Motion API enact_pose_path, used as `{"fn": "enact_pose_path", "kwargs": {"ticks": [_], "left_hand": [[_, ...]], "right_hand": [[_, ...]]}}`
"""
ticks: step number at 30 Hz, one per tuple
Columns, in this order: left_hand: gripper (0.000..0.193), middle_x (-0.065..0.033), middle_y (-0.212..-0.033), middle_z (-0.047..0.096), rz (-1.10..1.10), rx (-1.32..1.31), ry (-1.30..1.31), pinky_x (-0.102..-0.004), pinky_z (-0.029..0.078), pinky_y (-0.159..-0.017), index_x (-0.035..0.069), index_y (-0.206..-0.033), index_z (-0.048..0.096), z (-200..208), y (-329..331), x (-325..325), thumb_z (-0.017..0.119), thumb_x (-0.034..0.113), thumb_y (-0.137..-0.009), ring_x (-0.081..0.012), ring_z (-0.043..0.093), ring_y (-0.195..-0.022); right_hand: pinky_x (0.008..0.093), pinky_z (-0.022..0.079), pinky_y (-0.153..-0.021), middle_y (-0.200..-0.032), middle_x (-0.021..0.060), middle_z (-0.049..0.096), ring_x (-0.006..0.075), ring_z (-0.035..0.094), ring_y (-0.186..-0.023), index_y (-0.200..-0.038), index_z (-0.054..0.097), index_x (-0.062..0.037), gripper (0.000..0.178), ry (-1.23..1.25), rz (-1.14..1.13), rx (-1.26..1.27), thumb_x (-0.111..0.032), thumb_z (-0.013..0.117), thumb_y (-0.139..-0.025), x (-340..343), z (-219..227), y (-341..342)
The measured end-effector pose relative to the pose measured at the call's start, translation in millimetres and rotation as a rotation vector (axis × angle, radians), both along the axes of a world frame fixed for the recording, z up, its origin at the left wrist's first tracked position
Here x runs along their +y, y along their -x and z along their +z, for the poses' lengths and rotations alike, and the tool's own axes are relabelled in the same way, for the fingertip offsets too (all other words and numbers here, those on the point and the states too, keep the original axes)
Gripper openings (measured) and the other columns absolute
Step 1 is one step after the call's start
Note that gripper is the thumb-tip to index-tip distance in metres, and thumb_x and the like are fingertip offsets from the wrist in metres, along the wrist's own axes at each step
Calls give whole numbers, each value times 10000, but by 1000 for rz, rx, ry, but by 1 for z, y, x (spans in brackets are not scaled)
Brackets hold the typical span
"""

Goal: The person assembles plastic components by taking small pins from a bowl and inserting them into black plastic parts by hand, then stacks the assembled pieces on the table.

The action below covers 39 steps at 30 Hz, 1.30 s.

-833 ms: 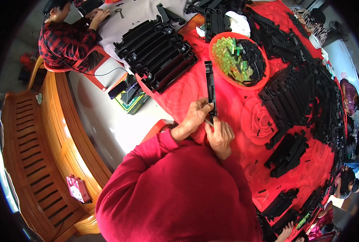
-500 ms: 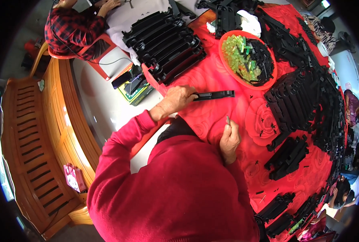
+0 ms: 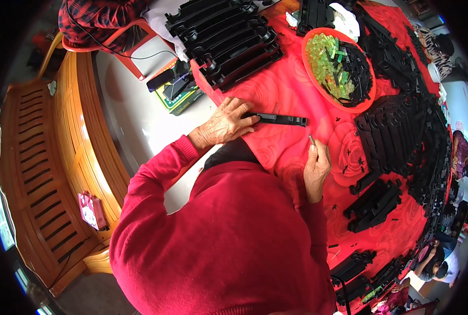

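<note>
My left hand lies on the red cloth and pins one end of a long black plastic bar, which lies flat and points right. To its right, my right hand is closed around a small thin tool whose tip sticks up above the fingers, a short way below the bar's far end. My red sleeves fill the lower middle of the view.
A red bowl with green and black small parts stands behind the bar. Stacks of black bars lie at the back and along the right. A green box and a phone sit at left. Another person in plaid sits at top left.
The black bar went from upright between both hands to flat on the cloth. My left hand moved left with it; my right hand drew back to the right with the small tool.
</note>
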<state>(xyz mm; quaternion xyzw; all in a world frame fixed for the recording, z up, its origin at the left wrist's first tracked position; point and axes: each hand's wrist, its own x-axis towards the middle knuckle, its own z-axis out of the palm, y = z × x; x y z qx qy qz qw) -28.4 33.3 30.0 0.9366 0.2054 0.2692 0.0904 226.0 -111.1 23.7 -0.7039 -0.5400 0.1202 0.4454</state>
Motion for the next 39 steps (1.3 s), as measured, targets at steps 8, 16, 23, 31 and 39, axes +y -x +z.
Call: {"fn": "enact_pose_path", "kwargs": {"ticks": [8,16,23,31,39], "left_hand": [[359,-64,-1029,516,-133,204,98,-388,422,-807,142,-1149,583,0,4,16,613,244,-807,-240,490,-928],[435,-70,-1089,514,-198,253,144,-385,401,-817,153,-1263,520,-2,3,23,594,223,-840,-248,472,-903],[446,-52,-1015,493,-207,293,126,-370,394,-800,163,-1270,522,4,-2,28,582,222,-831,-222,467,-907],[475,-58,-932,466,-166,341,81,-359,426,-774,176,-1244,549,6,-9,24,607,234,-776,-216,475,-894],[566,-86,-947,451,-148,370,215,-387,446,-783,262,-1294,519,10,-16,24,630,214,-741,-243,489,-891]], "right_hand": [[342,483,-614,-834,141,632,271,613,-699,-969,608,2,187,-11,24,19,-139,619,-848,35,8,-1],[284,486,-623,-772,95,645,163,613,-682,-958,620,5,212,22,112,3,-172,650,-846,77,1,-2],[332,479,-668,-791,133,632,242,618,-734,-972,613,-10,259,73,178,-57,-253,546,-913,83,0,-6],[383,471,-590,-792,130,623,316,611,-698,-892,578,-45,177,104,222,-168,-221,566,-892,82,19,-6],[426,447,-537,-696,108,566,303,574,-625,-837,511,-66,164,109,497,-517,-193,615,-829,89,45,-1]]}}
